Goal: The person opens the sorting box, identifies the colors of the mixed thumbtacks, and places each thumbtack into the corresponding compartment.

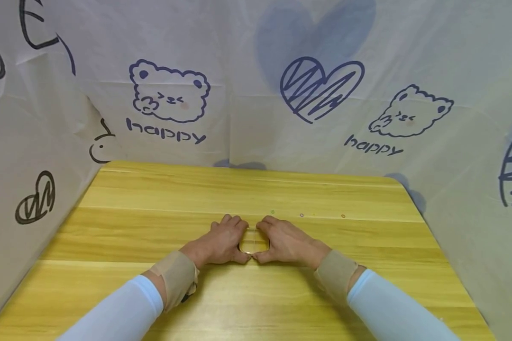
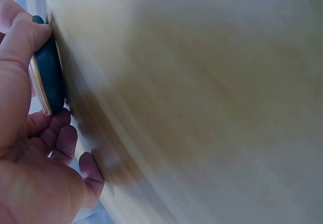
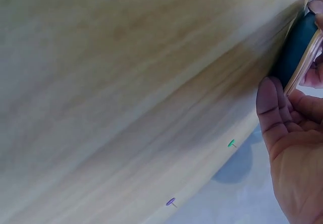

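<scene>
A small flat box (image 1: 254,242) with rounded corners lies on the tabletop between the two hands. From above, its top looks see-through with a gold-toned rim and a thin line down the middle. The wrist views show its dark teal side (image 2: 50,72) and a pale edge. My left hand (image 1: 227,240) grips the box's left end, thumb on the near side and fingers on the far side. Gripping the right end the same way is my right hand (image 1: 285,240). What lies inside the box cannot be made out.
Beyond the right hand lie a green thumbtack (image 3: 231,143) and a purple thumbtack (image 3: 171,202). Farther right sits a small orange-brown piece (image 1: 343,216). The wooden table (image 1: 153,189) meets a white printed cloth (image 1: 247,123) behind and at both sides.
</scene>
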The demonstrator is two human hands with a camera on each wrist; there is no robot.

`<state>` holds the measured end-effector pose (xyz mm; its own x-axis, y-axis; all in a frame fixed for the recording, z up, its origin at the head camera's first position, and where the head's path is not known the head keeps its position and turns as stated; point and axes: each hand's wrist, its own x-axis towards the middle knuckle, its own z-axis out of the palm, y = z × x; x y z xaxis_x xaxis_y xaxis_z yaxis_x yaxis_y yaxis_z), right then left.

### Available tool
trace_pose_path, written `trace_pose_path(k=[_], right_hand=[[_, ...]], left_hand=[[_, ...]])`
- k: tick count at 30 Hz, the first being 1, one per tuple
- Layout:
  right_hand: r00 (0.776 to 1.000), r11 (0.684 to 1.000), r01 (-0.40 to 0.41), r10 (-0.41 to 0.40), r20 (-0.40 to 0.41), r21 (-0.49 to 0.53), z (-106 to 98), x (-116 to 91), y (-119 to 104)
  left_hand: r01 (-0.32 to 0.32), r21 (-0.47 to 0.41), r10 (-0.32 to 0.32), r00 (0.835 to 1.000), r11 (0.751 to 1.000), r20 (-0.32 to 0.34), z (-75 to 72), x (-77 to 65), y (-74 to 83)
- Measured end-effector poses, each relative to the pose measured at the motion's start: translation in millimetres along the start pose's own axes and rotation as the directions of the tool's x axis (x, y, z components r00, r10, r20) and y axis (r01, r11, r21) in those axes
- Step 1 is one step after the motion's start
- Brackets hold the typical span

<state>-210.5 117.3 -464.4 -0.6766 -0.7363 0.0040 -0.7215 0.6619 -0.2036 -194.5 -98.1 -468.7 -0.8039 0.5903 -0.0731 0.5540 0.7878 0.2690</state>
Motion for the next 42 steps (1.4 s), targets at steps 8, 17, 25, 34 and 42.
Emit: trace_pose_path(k=[8,17,25,34,42], right_hand=[[0.998,0.994,-0.052,0.047,0.052,0.1,-7.7,0.6,1.9],[0.992,0.978,-0.109,0.096,0.082,0.179,-8.7,-1.4,4.8],[0.993,0.973,-0.11,0.098,0.065,0.205,-7.5,-6.5,4.8],[0.995,0.961,-0.095,0.09,0.033,0.261,-10.8,-16.5,10.1],[0.996,0.951,-0.075,0.089,-0.032,0.301,-17.6,-23.3,17.8]], left_hand=[[-0.004,-0.053,0.005,1.0,0.999,0.005,-0.9,-0.2,-1.3],[0.009,-0.109,-0.01,1.0,0.994,-0.009,-1.3,-0.7,-2.6],[0.047,-0.154,-0.047,0.999,0.987,0.003,1.4,-0.1,-4.3],[0.07,-0.165,-0.07,0.998,0.984,0.005,0.3,1.8,-3.1],[0.114,-0.281,-0.11,0.993,0.953,0.03,-0.9,-0.1,-4.0]])
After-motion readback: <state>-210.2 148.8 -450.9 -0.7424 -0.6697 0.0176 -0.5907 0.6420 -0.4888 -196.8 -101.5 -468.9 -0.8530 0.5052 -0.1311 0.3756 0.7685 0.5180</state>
